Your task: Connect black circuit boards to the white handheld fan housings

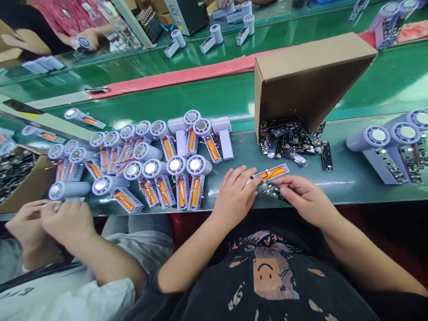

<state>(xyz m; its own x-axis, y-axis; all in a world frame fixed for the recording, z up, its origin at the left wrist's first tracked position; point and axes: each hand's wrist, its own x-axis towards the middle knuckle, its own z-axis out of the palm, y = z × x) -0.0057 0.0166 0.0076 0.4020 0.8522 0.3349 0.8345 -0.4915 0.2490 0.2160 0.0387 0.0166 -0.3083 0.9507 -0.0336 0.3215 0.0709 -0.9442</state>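
Close to the bench's near edge, my left hand (236, 191) curls over a handheld fan, covering its head. The fan's open handle (274, 172) points right and shows an orange battery with red wires. Between thumb and fingers, my right hand (306, 198) pinches a small black circuit board (271, 190) just below that handle. The board's left end lies close to my left fingertips; whether they touch it I cannot tell. More circuit boards (290, 140) lie in a heap just beyond my hands, spilling from a tipped cardboard box (310, 67).
Many lilac fans (163, 167) with exposed batteries crowd the bench to the left. Several fans with boards fitted (384, 142) stand at the right. A co-worker's hands (53, 218) work at the left. A red strip (187, 76) and a conveyor (150, 98) run behind.
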